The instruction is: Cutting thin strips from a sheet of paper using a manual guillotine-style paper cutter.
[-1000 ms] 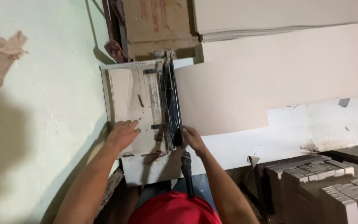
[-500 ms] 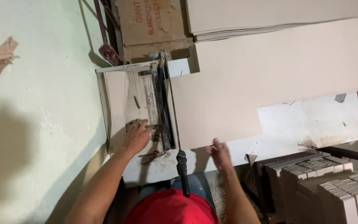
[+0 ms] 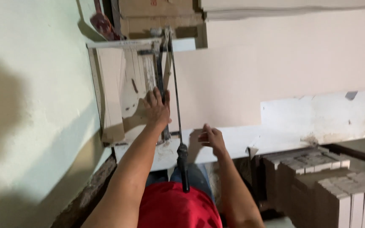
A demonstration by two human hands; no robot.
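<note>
Left hand [image 3: 157, 109]: fingers spread flat, pressing down on the bed of a paper cutter [image 3: 127, 90], just beside its raised blade arm [image 3: 175, 97]. Right hand [image 3: 211, 138]: fingers loosely open, resting at the near edge of a large pale cardboard sheet [image 3: 271, 80] lying across the white table [image 3: 309, 122], right of the blade. Black handle [image 3: 183, 166] hanging free between both forearms; stacked cut boards [image 3: 339, 185] at lower right.

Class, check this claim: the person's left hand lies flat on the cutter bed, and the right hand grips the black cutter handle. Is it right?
Not quite. In the head view, the right hand touches the edge of the large cardboard sheet, not the black handle. The left hand does lie on the cutter bed.
</note>
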